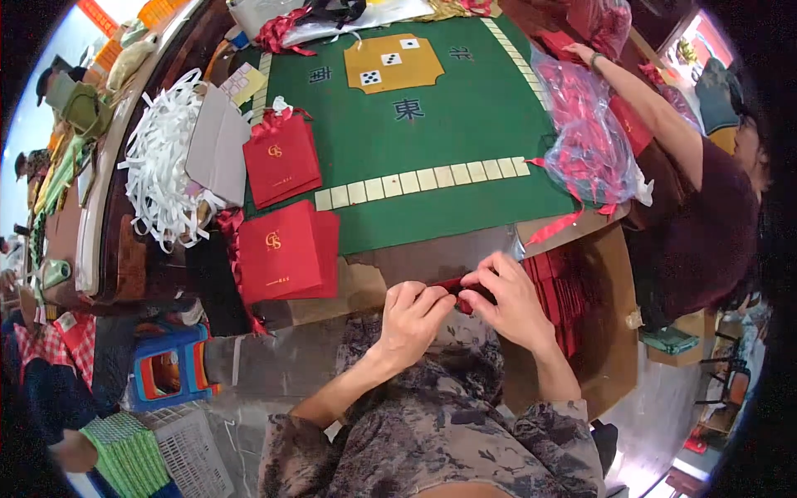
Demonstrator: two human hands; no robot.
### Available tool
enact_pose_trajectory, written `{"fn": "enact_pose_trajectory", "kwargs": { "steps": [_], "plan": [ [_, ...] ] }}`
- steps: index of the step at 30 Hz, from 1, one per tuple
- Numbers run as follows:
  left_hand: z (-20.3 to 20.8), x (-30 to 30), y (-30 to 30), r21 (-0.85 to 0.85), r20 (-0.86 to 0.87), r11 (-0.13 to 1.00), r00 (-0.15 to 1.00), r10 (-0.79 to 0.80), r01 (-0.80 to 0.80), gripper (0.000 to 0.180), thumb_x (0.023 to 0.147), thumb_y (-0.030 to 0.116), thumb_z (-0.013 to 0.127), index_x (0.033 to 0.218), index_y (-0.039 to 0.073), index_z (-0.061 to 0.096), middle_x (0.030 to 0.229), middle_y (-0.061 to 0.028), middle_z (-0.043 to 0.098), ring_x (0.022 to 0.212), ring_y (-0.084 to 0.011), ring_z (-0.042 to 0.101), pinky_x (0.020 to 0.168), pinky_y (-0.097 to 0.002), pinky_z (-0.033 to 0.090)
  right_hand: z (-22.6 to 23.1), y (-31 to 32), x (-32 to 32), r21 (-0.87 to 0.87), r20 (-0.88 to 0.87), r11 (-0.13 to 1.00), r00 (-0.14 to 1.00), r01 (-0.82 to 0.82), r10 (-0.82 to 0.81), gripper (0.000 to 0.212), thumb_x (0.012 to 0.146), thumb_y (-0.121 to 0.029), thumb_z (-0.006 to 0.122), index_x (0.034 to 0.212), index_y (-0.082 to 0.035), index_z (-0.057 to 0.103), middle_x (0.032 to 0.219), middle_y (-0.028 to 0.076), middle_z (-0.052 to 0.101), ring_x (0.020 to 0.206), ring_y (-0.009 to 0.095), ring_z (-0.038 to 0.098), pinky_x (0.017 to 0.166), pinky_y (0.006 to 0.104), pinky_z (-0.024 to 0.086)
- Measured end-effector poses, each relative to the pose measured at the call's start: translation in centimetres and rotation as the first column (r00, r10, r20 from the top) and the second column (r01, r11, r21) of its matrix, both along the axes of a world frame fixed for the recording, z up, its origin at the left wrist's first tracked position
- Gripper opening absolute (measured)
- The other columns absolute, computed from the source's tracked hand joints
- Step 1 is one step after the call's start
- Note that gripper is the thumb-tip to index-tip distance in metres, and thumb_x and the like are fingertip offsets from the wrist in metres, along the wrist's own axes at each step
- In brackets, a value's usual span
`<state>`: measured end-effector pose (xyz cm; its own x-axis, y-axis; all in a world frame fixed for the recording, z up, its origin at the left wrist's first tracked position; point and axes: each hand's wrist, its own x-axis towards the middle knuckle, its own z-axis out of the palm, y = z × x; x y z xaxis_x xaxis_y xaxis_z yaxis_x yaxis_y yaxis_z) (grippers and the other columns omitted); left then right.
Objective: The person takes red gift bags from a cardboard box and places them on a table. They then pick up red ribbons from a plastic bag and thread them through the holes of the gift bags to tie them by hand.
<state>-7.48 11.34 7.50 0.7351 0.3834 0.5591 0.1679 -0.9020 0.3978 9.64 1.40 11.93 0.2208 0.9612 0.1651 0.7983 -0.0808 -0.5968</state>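
My left hand [411, 324] and my right hand [510, 303] are close together above my lap, just off the near edge of the table. Fingers and thumbs of both are pinched around a small dark red piece [452, 285], mostly hidden behind the fingertips; I cannot tell its kind. Right beside my right hand, many red paper bags [564, 303] stand packed in an open cardboard box [616, 290]. To the left, red gift bags with ribbon handles lie on the table in two piles, a nearer one [282, 261] and a farther one [286, 170].
The green mat [365, 145] has rows of pale tiles printed on it. A box of white ribbons [220, 149] stands left, a clear plastic bag of red ribbons [589, 133] right. A co-worker's arm [647, 100] reaches in at right. A blue stool [170, 365] stands lower left.
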Motion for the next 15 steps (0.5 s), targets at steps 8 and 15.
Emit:
{"fn": "enact_pose_trajectory", "kwargs": {
  "steps": [8, 15],
  "plan": [
    [0.7, 1.0, 1.1, -0.061, -0.130, 0.996, 0.989, -0.073, 0.066, 0.014, 0.077, 0.008, 0.062, 0.091, 0.010, 0.064, 0.083, -0.0025, 0.064, 0.079, -0.0205, 0.060, 0.080, -0.0370, 0.043, -2.4, 1.2, 0.4, 0.002, -0.241, 0.999, 0.969, 0.049, -0.047, 0.011, 0.084, -0.010, 0.068, 0.086, -0.001, 0.061, 0.089, 0.011, 0.053, 0.089, 0.030, 0.056, 0.078, 0.0377, 0.046],
    [1.6, 1.9, 2.1, -0.088, -0.207, 0.990, 0.970, -0.129, 0.112, 0.013, 0.079, 0.006, 0.061, 0.091, 0.009, 0.063, 0.077, -0.0050, 0.063, 0.075, -0.0224, 0.060, 0.081, -0.0374, 0.042, -3.8, 1.5, 0.2, 0.104, -0.233, 0.990, 0.970, 0.090, -0.064, 0.012, 0.086, -0.007, 0.066, 0.088, 0.000, 0.057, 0.089, 0.012, 0.051, 0.083, 0.030, 0.056, 0.073, 0.0381, 0.046]
  ]
}}
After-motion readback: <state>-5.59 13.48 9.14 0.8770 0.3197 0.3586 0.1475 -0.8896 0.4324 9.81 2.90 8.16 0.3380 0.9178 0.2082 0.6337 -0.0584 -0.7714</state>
